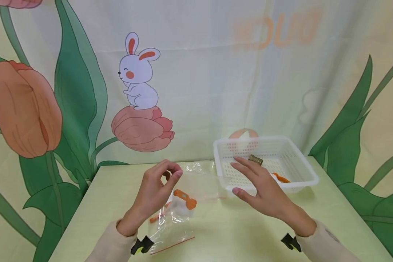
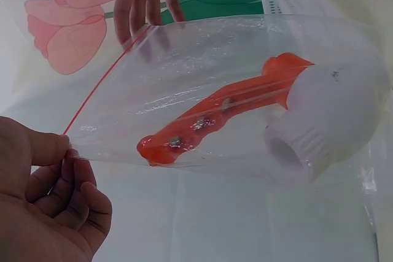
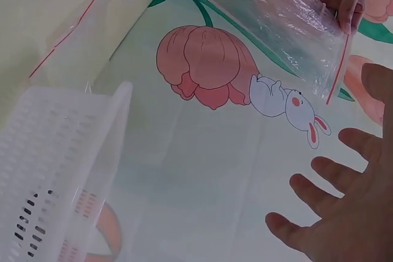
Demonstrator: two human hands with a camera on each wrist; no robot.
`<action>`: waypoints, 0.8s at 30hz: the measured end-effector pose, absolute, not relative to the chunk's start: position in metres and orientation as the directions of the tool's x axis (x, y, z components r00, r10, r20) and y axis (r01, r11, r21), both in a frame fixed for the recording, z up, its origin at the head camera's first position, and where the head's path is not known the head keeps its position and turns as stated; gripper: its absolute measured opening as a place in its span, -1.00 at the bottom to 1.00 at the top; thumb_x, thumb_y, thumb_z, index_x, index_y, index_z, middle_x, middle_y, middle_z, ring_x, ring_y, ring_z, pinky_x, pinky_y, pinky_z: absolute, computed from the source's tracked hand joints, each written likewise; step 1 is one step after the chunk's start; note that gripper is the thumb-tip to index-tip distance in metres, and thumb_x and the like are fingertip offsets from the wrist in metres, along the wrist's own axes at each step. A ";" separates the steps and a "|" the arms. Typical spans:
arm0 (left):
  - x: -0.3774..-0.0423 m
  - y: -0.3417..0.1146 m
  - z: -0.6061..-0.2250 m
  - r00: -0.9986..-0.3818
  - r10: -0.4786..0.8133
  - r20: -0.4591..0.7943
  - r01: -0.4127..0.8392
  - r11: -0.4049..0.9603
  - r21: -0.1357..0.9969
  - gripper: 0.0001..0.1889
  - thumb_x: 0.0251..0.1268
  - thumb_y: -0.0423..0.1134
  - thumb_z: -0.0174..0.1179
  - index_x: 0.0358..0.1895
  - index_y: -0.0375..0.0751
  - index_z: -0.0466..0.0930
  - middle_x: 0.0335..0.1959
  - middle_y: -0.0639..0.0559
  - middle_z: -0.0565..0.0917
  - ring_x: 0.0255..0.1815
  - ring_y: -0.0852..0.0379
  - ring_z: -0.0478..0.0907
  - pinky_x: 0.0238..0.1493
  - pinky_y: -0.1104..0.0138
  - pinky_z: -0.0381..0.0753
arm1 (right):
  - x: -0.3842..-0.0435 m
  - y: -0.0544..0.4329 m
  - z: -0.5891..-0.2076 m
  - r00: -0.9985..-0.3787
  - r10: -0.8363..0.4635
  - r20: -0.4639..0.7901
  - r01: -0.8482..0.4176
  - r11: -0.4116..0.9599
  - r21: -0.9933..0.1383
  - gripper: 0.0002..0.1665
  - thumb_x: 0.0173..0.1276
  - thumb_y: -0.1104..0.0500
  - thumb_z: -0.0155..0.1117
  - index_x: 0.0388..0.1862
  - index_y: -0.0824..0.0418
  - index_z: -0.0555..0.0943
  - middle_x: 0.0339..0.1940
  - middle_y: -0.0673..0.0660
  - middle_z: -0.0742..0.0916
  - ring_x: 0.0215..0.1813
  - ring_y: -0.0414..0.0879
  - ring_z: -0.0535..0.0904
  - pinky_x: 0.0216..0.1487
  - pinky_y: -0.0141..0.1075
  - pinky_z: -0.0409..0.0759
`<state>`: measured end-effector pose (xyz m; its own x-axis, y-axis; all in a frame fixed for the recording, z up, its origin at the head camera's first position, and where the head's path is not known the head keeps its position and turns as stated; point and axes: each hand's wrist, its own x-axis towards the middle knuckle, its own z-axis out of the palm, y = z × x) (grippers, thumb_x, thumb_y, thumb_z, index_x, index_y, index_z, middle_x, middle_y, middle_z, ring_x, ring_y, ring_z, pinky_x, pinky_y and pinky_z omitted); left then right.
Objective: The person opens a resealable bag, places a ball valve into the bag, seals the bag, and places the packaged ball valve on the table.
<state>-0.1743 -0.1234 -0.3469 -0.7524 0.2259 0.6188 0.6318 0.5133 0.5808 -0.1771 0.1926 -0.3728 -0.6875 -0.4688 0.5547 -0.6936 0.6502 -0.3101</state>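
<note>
Left hand [image 1: 157, 185], left of basket [image 1: 301, 160], thumb and finger pinching red-edged corner of clear bag [image 2: 202, 72]. Second bag [image 1: 180, 234] on surface [image 1: 235, 236], left of basket and nearer person. Held bag also left of basket, orange piece [image 2: 215, 105] and white piece [image 2: 341, 115] showing through film. Right hand [image 1: 265, 191] at basket's near left side, fingers spread, gripping nothing. Inside basket: dull cylinder [image 1: 255, 159]; farther right, orange item [image 1: 281, 178].

The left grip [image 1: 155, 190] pinches a clear bag [image 1: 207, 187], the right grip [image 1: 266, 193] near a white basket [image 1: 288, 160].
</note>
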 end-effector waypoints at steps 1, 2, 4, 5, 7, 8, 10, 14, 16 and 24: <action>-0.175 -0.124 -0.347 -0.760 0.225 0.610 0.623 0.521 0.584 -0.94 0.31 -0.29 0.27 -0.21 -0.15 0.62 -0.38 0.13 0.61 -0.30 0.27 0.50 -0.28 0.45 0.59 | -0.176 0.194 -0.374 -0.679 -0.484 0.553 -0.699 0.657 -0.283 -0.17 0.29 -0.04 0.35 0.51 -0.10 0.28 0.53 0.02 0.36 0.50 0.06 0.28 0.36 0.13 0.32; -0.176 -0.124 -0.348 -0.765 0.225 0.604 0.616 0.527 0.585 -0.94 0.32 -0.29 0.27 -0.20 -0.14 0.62 -0.37 0.13 0.61 -0.29 0.27 0.50 -0.27 0.45 0.59 | -0.176 0.196 -0.375 -0.668 -0.498 0.552 -0.705 0.662 -0.255 -0.15 0.29 -0.05 0.34 0.52 -0.09 0.25 0.55 0.04 0.32 0.52 0.07 0.25 0.37 0.15 0.29; -0.178 -0.124 -0.350 -0.773 0.225 0.593 0.607 0.533 0.589 -0.94 0.32 -0.29 0.27 -0.20 -0.14 0.62 -0.37 0.13 0.61 -0.29 0.26 0.50 -0.27 0.45 0.59 | -0.174 0.198 -0.378 -0.654 -0.520 0.550 -0.712 0.669 -0.214 -0.14 0.29 -0.08 0.32 0.54 -0.09 0.23 0.59 0.04 0.26 0.56 0.07 0.19 0.41 0.16 0.22; -0.179 -0.124 -0.351 -0.774 0.226 0.592 0.606 0.534 0.589 -0.94 0.32 -0.29 0.27 -0.20 -0.14 0.62 -0.37 0.13 0.62 -0.28 0.26 0.50 -0.26 0.45 0.59 | -0.173 0.200 -0.379 -0.650 -0.527 0.548 -0.713 0.673 -0.198 -0.14 0.30 -0.09 0.31 0.54 -0.08 0.22 0.60 0.04 0.23 0.57 0.07 0.16 0.43 0.16 0.19; -0.182 -0.123 -0.353 -0.773 0.231 0.590 0.609 0.527 0.592 -0.94 0.32 -0.29 0.27 -0.20 -0.14 0.62 -0.37 0.12 0.62 -0.28 0.25 0.51 -0.26 0.43 0.59 | -0.171 0.202 -0.381 -0.649 -0.535 0.541 -0.712 0.678 -0.183 -0.15 0.32 -0.11 0.29 0.54 -0.08 0.22 0.61 0.02 0.19 0.59 0.06 0.13 0.45 0.18 0.15; -0.184 -0.122 -0.354 -0.772 0.234 0.590 0.612 0.523 0.593 -0.94 0.32 -0.29 0.26 -0.20 -0.15 0.63 -0.37 0.12 0.62 -0.28 0.25 0.51 -0.26 0.42 0.59 | -0.170 0.203 -0.383 -0.653 -0.535 0.537 -0.708 0.683 -0.180 -0.16 0.32 -0.12 0.28 0.54 -0.08 0.22 0.62 0.02 0.17 0.59 0.05 0.12 0.45 0.19 0.13; -0.187 -0.120 -0.357 -0.775 0.243 0.584 0.613 0.517 0.598 -0.95 0.33 -0.29 0.26 -0.20 -0.15 0.62 -0.37 0.11 0.62 -0.27 0.24 0.51 -0.26 0.41 0.59 | -0.167 0.205 -0.384 -0.665 -0.531 0.525 -0.697 0.694 -0.181 -0.17 0.34 -0.12 0.27 0.54 -0.09 0.21 0.63 0.00 0.15 0.60 0.05 0.10 0.44 0.23 0.11; -0.195 -0.115 -0.363 -0.794 0.259 0.550 0.595 0.518 0.614 -0.95 0.34 -0.27 0.25 -0.20 -0.14 0.63 -0.36 0.11 0.62 -0.27 0.23 0.51 -0.25 0.40 0.59 | -0.162 0.208 -0.385 -0.692 -0.524 0.497 -0.672 0.718 -0.178 -0.17 0.37 -0.13 0.24 0.56 -0.11 0.18 0.64 -0.01 0.11 0.61 0.11 0.08 0.44 0.29 0.08; -0.198 -0.113 -0.366 -0.804 0.260 0.535 0.583 0.523 0.621 -0.94 0.34 -0.26 0.25 -0.19 -0.13 0.63 -0.36 0.12 0.62 -0.27 0.23 0.51 -0.24 0.40 0.59 | -0.160 0.209 -0.385 -0.707 -0.515 0.485 -0.658 0.730 -0.184 -0.17 0.38 -0.13 0.23 0.56 -0.13 0.16 0.64 -0.02 0.09 0.61 0.12 0.05 0.44 0.30 0.05; -0.218 -0.104 -0.378 -0.773 0.269 0.574 0.625 0.474 0.620 -0.94 0.32 -0.29 0.27 -0.21 -0.17 0.66 -0.37 0.08 0.65 -0.31 0.20 0.55 -0.26 0.35 0.62 | -0.160 0.216 -0.389 -0.734 -0.487 0.473 -0.631 0.747 -0.211 -0.18 0.38 -0.10 0.24 0.56 -0.13 0.17 0.63 0.00 0.12 0.62 0.10 0.04 0.47 0.26 0.02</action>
